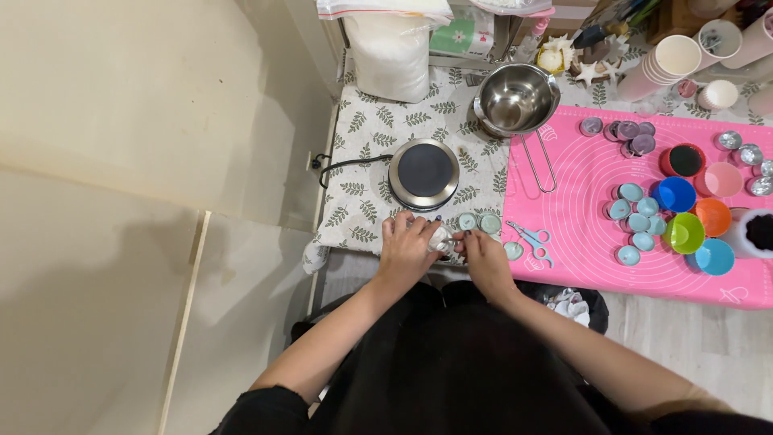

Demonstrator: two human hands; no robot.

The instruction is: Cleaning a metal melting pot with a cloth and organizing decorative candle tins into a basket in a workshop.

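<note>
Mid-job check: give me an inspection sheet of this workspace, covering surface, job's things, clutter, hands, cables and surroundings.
Surface: leaf-print cloth beside a pink mat.
Job's things: small crinkly silver piece held between both hands; pale blue tins just beyond.
Clutter: hot plate, steel bowl, scissors, coloured cups, more tins, paper cups, white bag.
Hands: left hand and right hand closed on the silver piece.
Cables: black cord running left from the hot plate.
Surroundings: cream wall, pale floor.
</note>
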